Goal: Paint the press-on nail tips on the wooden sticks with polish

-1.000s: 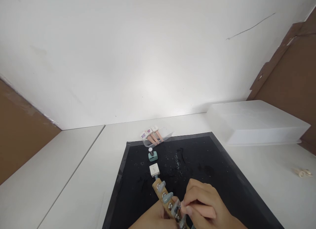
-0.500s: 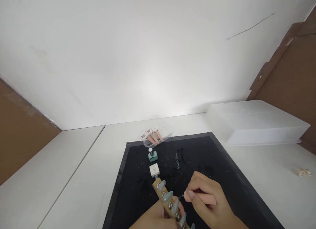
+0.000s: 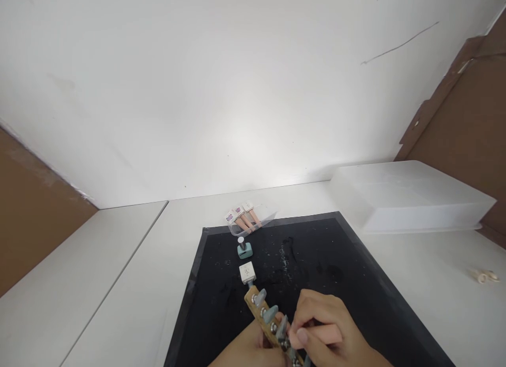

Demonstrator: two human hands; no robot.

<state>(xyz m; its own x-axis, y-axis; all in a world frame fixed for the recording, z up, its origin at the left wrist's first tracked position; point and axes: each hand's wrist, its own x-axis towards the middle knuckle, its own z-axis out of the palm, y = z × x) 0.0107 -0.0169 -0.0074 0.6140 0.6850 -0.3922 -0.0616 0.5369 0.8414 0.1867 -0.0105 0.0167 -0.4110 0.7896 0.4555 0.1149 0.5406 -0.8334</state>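
Over a black mat, the left hand curls snugly round a wooden strip bearing gray nail tips; just right of it, the right hand pinches a pink handle.

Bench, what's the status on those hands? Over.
Left hand holding wooden strip. Right hand gripping pink handle beside it, tip hidden. Green bottle beyond, on black mat.
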